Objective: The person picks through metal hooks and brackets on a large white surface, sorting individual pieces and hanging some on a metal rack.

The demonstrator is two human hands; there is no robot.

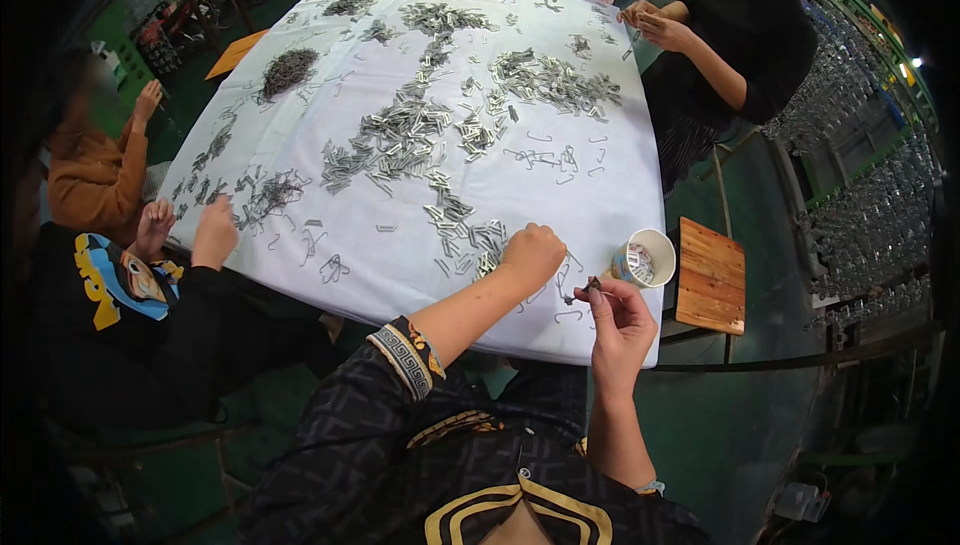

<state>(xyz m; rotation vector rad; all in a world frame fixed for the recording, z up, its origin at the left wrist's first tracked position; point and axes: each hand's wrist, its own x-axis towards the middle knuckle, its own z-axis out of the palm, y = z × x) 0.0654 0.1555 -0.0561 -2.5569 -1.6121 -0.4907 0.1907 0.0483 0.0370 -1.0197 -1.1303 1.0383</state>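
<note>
My left hand (533, 255) is curled with knuckles up over the near edge of a pile of short silvery metal strips (467, 235). What its fingers hold, if anything, is hidden. Close by, my right hand (622, 330) pinches a small dark piece (590, 290) between thumb and fingertips; its exact kind is too small to tell. Several bent wire hooks (568, 315) lie on the white tablecloth (420, 290) between and below the hands. Just beyond my right hand stands a paper cup (648, 257) with small pale pieces inside.
More silvery strips (385, 140) spread across the table's middle, with a dark wire heap (290, 73) farther left. Other people work around the edges, one (740, 55) at the right and one (130, 325) at the near left. A wooden stool (711, 275) stands beyond the right edge.
</note>
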